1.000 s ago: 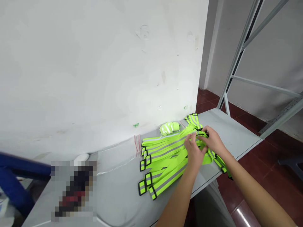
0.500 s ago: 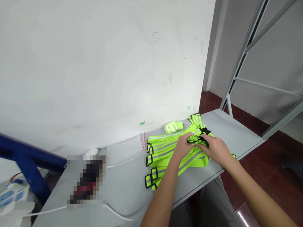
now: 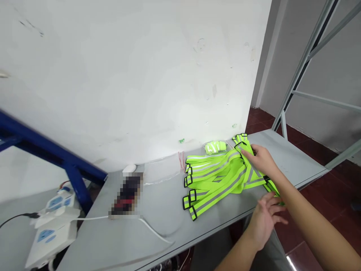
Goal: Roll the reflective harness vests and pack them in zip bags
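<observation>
Neon-yellow reflective straps with grey stripes and black buckles lie in an overlapping pile on the grey table. At the pile's right side, my right hand pinches a reflective strap between thumb and fingers, close to a black buckle. Below it, by the table's front edge, my left hand is open, palm turned up and fingers spread. Its fingertips are near a bunched strap end at the edge; whether they touch it I cannot tell. A rolled strap in clear plastic lies behind the pile.
Clear plastic bags with red seal lines lie left of the pile. Farther left are a blurred-out phone-like object, a white cable, a white power strip and a blue metal frame. A white wall rises behind.
My hands have parted from the folded bundle they held together. My left hand has moved down and opened; my right now pinches a strap at the pile. The view has shifted left.
</observation>
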Motion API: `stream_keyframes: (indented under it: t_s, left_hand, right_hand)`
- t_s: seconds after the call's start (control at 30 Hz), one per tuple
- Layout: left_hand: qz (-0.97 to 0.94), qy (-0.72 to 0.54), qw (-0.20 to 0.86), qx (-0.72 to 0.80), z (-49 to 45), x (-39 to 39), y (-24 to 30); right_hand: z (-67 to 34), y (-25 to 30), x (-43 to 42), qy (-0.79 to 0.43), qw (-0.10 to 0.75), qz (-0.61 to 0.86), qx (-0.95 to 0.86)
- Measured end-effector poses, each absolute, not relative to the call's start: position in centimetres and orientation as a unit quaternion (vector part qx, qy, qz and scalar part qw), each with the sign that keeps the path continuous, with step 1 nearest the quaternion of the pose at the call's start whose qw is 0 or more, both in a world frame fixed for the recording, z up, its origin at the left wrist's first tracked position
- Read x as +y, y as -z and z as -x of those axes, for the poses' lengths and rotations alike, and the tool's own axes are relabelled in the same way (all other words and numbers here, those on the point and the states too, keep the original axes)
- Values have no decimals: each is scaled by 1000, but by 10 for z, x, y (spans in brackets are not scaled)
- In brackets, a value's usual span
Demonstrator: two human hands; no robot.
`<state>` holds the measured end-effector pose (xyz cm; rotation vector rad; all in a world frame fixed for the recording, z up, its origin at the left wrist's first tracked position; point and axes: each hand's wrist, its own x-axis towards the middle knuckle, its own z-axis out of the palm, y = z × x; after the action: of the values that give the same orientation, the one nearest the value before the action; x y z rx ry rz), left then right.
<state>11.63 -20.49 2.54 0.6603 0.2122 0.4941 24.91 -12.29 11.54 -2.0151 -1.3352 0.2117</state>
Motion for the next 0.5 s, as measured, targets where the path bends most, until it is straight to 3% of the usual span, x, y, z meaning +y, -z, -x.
stream_keyframes:
  t_s: [0.13, 0.33, 0.5]
  left_hand:
    - [-148, -323, 926, 129, -132, -176, -31]
    - [-285, -444, 827, 196, -125, -105, -31]
    - [-280, -489, 804, 189, -101, -77, -16]
  right_hand:
    - [-250, -117, -130, -145, 409, 757, -488]
    - [-257, -105, -147, -251, 488, 728, -411]
    - [-258, -88, -160, -283, 507, 706, -404]
